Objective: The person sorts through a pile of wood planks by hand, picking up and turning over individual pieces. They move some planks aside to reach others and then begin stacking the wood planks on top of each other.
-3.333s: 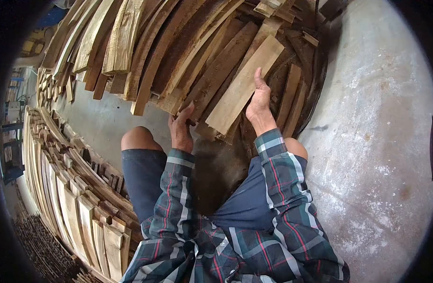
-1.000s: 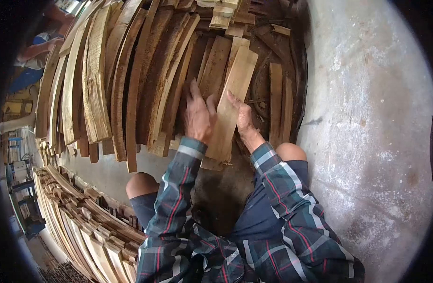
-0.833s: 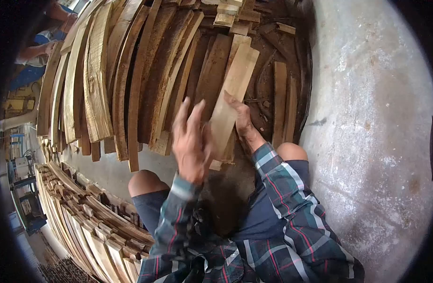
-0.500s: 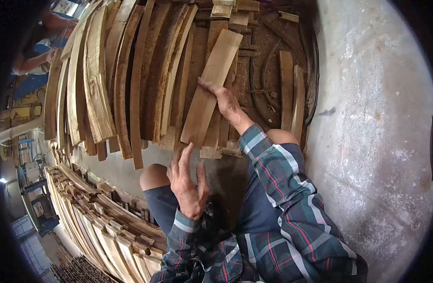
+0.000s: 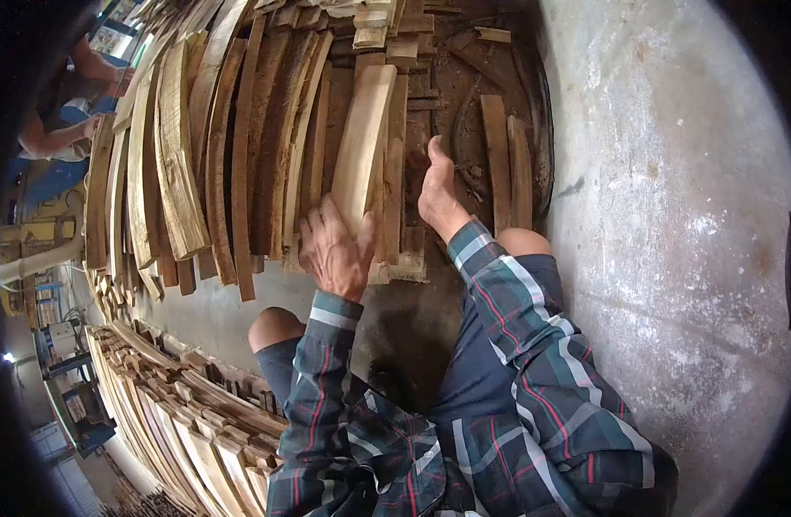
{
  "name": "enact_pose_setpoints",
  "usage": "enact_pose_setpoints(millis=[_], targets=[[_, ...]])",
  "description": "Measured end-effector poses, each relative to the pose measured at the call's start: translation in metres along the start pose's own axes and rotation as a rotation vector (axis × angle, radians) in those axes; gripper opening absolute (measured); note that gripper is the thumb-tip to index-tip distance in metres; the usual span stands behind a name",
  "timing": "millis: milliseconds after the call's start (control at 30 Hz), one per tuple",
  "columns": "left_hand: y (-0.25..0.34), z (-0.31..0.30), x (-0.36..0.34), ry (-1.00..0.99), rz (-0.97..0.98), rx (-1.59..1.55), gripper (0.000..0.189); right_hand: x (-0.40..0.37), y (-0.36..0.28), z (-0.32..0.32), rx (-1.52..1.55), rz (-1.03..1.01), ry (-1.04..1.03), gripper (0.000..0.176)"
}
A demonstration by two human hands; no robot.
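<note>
Woodworking shop or lumber workspace: stacked rough boards (image 5: 182, 146) (curved, many), bare concrete floor (image 5: 662, 258), another worker (image 5: 59, 129) far left.

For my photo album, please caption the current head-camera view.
Left hand on a pale board, right hand empty, beside stacked timber.

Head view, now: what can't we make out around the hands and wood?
- Near end of the pale board: head view, behind the left hand.
- That hand's palm and grip: head view, hidden by its back.
- The co-worker's head: head view, cut off by dark lens rim.
</note>
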State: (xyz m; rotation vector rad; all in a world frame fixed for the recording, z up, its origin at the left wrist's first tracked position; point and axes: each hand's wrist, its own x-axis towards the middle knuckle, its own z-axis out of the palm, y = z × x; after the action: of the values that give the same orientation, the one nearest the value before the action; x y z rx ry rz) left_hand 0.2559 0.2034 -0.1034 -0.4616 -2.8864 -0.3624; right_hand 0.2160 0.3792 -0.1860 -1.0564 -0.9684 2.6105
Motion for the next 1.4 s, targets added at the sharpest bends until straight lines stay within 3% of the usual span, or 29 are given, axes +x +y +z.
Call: enact_pose_setpoints(millis=[100,200,300,400,533,567,667,767,867,900,1000,1133,1400], targets=[[0.0,-0.01,-0.008,0.066,-0.063,-0.029,0.066,-0.002,0.011,-0.013,-0.105,-0.267,-0.099,0.084],[-0.004,-0.008,-0.01,0.182,-0.152,0.004,0.068,0.003,0.026,-0.019,-0.184,-0.366,-0.139,0.079],[-0.001,-0.013,-0.003,0.159,-0.154,0.044,0.069,0.008,0.036,-0.018,-0.271,-0.466,-0.195,0.075],[0.003,-0.015,-0.002,0.128,-0.148,0.059,0.07,0.0,0.056,0.01,-0.366,-0.479,0.099,0.074],[0.004,-0.012,-0.005,0.14,-0.128,0.071,0.072,-0.008,0.085,0.009,-0.856,-0.676,-0.028,0.071],[0.003,-0.011,-0.004,0.14,-0.129,0.081,0.072,0.033,0.12,-0.01,-1.006,-1.166,-0.009,0.07],[0.003,-0.003,0.003,0.14,-0.136,0.09,0.075,-0.007,0.083,0.017,-0.803,-0.632,0.038,0.07],[0.015,-0.005,0.01,0.048,-0.192,0.141,0.079,-0.002,0.088,0.015,-0.787,-0.583,0.013,0.071],[0.014,0.0,0.005,0.053,-0.206,0.131,0.082,-0.04,0.049,0.024,-0.03,-0.25,-0.32,0.08],[0.012,0.002,0.003,0.069,-0.206,0.115,0.083,-0.042,0.046,0.023,0.056,-0.195,-0.356,0.079],[0.005,0.001,-0.002,0.17,-0.195,0.142,0.087,-0.033,0.052,0.017,-0.014,-0.212,-0.327,0.078],[0.004,-0.011,0.003,0.106,-0.172,0.189,0.089,-0.018,0.062,0.011,-0.098,-0.247,-0.3,0.076],[-0.014,0.003,0.004,0.045,0.051,0.025,0.08,-0.014,0.062,0.01,-0.112,-0.227,-0.317,0.073]])
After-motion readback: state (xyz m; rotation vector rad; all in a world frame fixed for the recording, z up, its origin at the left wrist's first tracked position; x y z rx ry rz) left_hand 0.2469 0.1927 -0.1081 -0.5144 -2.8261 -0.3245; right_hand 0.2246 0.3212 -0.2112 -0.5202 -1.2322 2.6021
